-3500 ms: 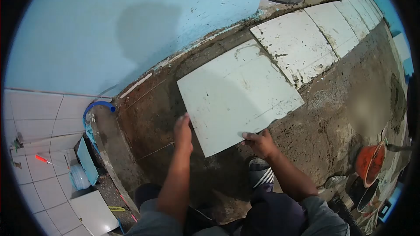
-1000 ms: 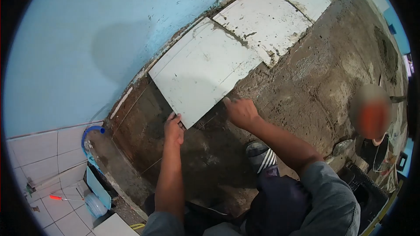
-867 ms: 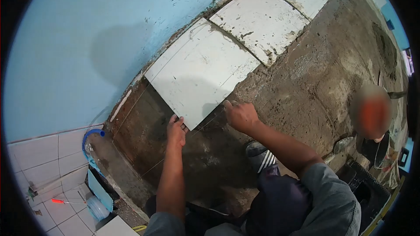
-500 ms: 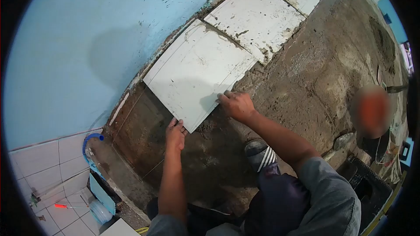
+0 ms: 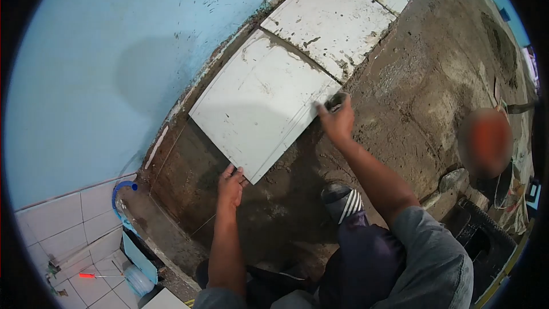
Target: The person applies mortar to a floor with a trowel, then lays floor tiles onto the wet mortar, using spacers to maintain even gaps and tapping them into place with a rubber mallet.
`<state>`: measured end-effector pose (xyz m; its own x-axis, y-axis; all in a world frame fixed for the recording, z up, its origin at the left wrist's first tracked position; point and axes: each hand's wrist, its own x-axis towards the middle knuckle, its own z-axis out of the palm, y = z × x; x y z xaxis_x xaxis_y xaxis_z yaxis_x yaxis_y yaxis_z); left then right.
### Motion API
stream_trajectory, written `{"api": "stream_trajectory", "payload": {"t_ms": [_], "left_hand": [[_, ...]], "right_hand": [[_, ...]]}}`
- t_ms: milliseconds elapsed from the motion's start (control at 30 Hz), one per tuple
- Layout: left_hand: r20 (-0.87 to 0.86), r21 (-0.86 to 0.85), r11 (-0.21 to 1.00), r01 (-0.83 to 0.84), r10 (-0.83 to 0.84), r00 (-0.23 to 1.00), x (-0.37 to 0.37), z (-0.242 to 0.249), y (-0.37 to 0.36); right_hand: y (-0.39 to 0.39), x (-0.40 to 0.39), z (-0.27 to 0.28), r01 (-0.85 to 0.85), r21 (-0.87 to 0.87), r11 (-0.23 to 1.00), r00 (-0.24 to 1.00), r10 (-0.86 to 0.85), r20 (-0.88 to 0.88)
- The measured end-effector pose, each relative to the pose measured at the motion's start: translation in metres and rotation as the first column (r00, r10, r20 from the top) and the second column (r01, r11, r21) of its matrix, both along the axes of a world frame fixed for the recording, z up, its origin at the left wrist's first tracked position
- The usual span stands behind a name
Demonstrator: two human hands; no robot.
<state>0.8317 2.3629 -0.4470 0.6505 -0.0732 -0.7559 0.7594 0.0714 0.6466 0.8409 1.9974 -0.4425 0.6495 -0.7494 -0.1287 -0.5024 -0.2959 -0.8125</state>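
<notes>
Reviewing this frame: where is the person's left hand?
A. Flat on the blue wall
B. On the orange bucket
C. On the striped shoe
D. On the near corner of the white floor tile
D: the left hand touches the near corner of the white floor tile, far from the other places.
</notes>
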Motion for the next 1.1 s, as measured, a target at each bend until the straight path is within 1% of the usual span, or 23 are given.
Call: {"api": "stream_trajectory", "payload": {"t_ms": [100,200,233,333,433,533,633,733,833,933,1033,1100], "left_hand": [[0.003,0.023,1.0,0.009,-0.009,1.0,-0.007,0.004,-0.003],[0.038,0.034,0.999,0.037,-0.038,0.999,-0.01,0.003,-0.008],[0.053,0.037,0.998,0.05,-0.052,0.997,-0.013,0.001,-0.009],[0.1,0.161,0.983,0.085,-0.102,0.99,-0.014,0.005,-0.019],[0.171,0.279,0.958,0.067,-0.119,0.978,-0.013,0.006,-0.024],[0.13,0.507,0.83,0.232,-0.34,0.931,-0.01,-0.001,-0.018],[0.106,0.486,0.85,0.202,-0.287,0.952,-0.007,0.006,-0.025],[0.104,0.444,0.876,0.191,-0.262,0.959,-0.006,0.008,-0.026],[0.131,0.392,0.9,0.189,-0.258,0.957,-0.006,-0.001,-0.016],[0.166,0.403,0.891,0.209,-0.296,0.941,-0.008,-0.003,-0.013],[0.157,0.38,0.91,0.164,-0.238,0.959,-0.008,0.007,-0.022],[0.189,0.402,0.906,0.135,-0.226,0.956,-0.01,0.0,-0.026]], "right_hand": [[-0.02,0.004,-0.015,0.155,0.035,0.987,0.988,-0.154,-0.024],[-0.033,0.004,-0.044,0.212,-0.092,0.973,0.977,-0.211,0.027],[-0.038,0.004,-0.05,0.189,-0.082,0.979,0.982,-0.189,0.007],[-0.046,0.004,-0.037,0.211,0.219,0.953,0.967,-0.236,0.098],[-0.051,0.011,-0.046,0.278,0.369,0.887,0.926,-0.35,0.144],[-0.054,0.014,-0.042,0.293,0.598,0.746,0.915,-0.399,0.049],[-0.055,0.017,-0.026,0.338,0.649,0.682,0.906,-0.423,-0.027],[-0.054,0.018,-0.017,0.347,0.628,0.697,0.9,-0.436,-0.014],[-0.051,0.014,-0.011,0.316,0.634,0.706,0.9,-0.434,0.034],[-0.055,0.013,-0.003,0.324,0.603,0.729,0.925,-0.378,-0.04],[-0.063,0.014,-0.03,0.185,0.629,0.755,0.921,-0.357,0.157],[-0.06,0.018,-0.019,0.147,0.655,0.741,0.909,-0.362,0.206]]}}
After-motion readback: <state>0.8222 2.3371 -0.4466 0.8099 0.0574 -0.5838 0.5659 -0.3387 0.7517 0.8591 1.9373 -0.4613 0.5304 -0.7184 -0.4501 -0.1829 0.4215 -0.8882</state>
